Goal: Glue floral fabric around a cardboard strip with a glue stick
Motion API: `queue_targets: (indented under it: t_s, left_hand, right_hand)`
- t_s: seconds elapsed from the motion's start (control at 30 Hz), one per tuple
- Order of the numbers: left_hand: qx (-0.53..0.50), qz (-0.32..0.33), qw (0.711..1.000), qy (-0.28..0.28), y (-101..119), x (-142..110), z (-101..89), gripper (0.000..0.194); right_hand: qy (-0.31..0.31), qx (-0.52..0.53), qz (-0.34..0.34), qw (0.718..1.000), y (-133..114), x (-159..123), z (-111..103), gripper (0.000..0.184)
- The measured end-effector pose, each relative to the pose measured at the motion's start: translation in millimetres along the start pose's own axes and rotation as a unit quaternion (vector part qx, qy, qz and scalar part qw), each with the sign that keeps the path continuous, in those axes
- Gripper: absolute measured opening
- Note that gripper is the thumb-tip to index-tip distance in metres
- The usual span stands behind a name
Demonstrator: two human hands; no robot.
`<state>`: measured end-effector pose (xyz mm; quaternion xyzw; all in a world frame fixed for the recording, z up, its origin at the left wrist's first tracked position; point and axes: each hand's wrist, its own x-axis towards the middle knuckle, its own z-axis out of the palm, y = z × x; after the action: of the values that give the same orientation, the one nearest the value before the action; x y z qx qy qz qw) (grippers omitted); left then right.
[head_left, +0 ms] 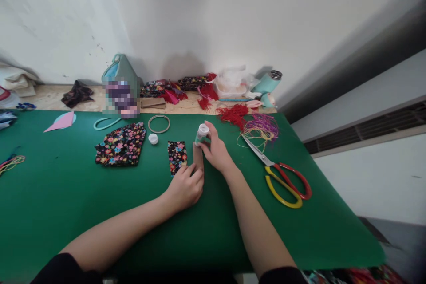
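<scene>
My right hand (217, 151) grips a white glue stick (201, 134) with a green label, tilted, its lower end at the far end of a narrow greyish-brown strip (198, 156). Closed over the near end of that strip is my left hand (187, 186), its fingertips pressing it; part of the strip is hidden beneath them. Just left of the strip lies a small black floral fabric piece (177, 155), its lower corner next to my left fingers. A white cap (153, 138) rests on the green mat farther left.
Large scissors (282, 177) with red and yellow handles lie partly open at right, near red tassels (233, 115) and purple-yellow threads (262, 128). Folded floral fabric (121, 145) and a ring (159, 116) are at left. A pouch (128, 75) and turquoise flask (269, 82) stand at the back.
</scene>
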<state>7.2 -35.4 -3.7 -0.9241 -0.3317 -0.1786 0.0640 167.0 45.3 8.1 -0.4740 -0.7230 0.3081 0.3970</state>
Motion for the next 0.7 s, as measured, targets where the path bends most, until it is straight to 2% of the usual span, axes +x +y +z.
queue_targets:
  t_s: [0.17,0.37,0.53,0.7]
  left_hand:
    - [0.002,0.0,1.0,0.005,0,1,-0.7,0.027]
    - [0.002,0.002,1.0,0.005,0,1,0.1,0.026]
    - [-0.001,-0.002,1.0,0.006,0,0,0.8,0.027]
    - [-0.002,-0.001,1.0,0.007,0,1,0.6,0.027]
  right_hand:
    - [-0.072,0.017,0.0,0.997,-2,-9,-11,0.068]
    - [-0.007,-0.006,-0.009,1.0,2,1,-5,0.067]
    - [-0.069,0.015,0.001,0.997,-1,-3,-14,0.069]
    - [-0.021,-0.016,0.01,1.0,0,1,-11,0.068]
